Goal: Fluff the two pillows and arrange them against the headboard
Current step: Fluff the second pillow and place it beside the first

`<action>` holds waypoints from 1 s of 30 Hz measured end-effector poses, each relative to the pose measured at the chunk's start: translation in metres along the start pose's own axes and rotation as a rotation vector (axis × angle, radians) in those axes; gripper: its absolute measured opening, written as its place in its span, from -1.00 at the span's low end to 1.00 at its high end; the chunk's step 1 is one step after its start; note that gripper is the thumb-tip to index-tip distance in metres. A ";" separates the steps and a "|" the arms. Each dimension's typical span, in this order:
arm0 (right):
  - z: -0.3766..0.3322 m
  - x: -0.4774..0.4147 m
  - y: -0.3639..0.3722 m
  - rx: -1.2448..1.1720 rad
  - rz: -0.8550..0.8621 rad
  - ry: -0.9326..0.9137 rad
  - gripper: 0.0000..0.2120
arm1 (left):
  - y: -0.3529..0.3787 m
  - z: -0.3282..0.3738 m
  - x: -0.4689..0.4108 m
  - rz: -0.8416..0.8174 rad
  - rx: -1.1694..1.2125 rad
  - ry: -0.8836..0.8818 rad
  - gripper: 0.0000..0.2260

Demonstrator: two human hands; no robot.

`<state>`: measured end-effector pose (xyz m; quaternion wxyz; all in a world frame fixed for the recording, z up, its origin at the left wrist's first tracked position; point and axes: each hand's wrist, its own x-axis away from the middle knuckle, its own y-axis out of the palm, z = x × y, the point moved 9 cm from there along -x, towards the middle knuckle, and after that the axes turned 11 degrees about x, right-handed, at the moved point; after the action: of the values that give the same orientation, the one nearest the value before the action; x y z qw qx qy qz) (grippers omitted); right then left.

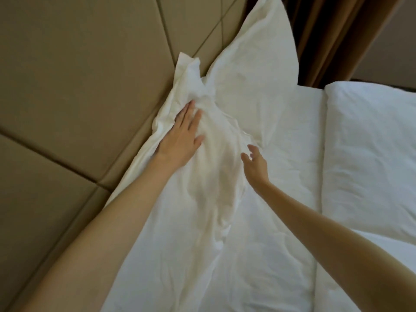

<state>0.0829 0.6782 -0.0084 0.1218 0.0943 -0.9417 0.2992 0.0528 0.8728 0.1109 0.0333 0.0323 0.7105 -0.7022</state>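
A padded tan headboard, divided by dark seams into panels, is seen along the left of the head view, and a brown curtain hangs at the upper right beyond the bed. A folded white duvet lies on the right side of the bed, well apart from the headboard, and a white sheet is spread between it and the pillows. Nothing is seen to lie between the hands and the pillows. Two white pillows are propped against the headboard: the far pillow stands plump and fairly smooth, its top corner raised near the curtain, while the near pillow is creased and slack, its loose case end bunched up beside the far pillow and touching it. The left hand is laid flat on the upper part of the near pillow, close to the headboard edge, with the fingers extended and slightly spread; nothing is clasped, and its grip is open. The right hand is held over the near pillow's right side, the fingers loosely curled and parted, with nothing enclosed; whether it touches the fabric cannot be told. Both forearms are bare and are stretched forward from the lower corners of the view.
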 end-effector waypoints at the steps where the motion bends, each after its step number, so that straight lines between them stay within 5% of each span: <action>1: -0.011 -0.010 0.005 -0.020 0.017 -0.036 -0.53 | 0.001 -0.001 -0.014 -0.006 0.015 0.011 -0.40; 7: -0.047 -0.066 0.069 0.098 -0.079 -0.237 -0.45 | 0.019 -0.002 -0.074 0.001 0.071 0.068 -0.47; 13: 0.054 -0.094 0.096 0.462 -0.131 -0.038 -0.44 | 0.043 0.002 -0.098 -0.043 0.015 0.134 -0.50; 21: 0.113 -0.090 0.062 0.635 -0.254 0.153 -0.43 | 0.027 0.017 -0.116 -0.075 -0.184 0.213 -0.66; 23: 0.109 -0.087 0.043 0.597 -0.172 0.179 -0.49 | 0.022 0.022 -0.109 -0.050 -0.185 0.240 -0.63; 27: 0.049 -0.059 0.041 0.211 0.061 -0.047 -0.50 | 0.010 0.051 -0.073 0.063 -0.202 0.355 -0.56; 30: 0.028 -0.026 0.090 0.419 -0.160 -0.298 -0.40 | 0.038 0.060 -0.033 -0.113 -0.240 0.322 -0.54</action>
<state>0.0804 0.7369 -0.0871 -0.0170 0.2346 -0.8564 0.4596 0.0893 0.8132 0.0753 -0.1165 0.0999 0.7857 -0.5992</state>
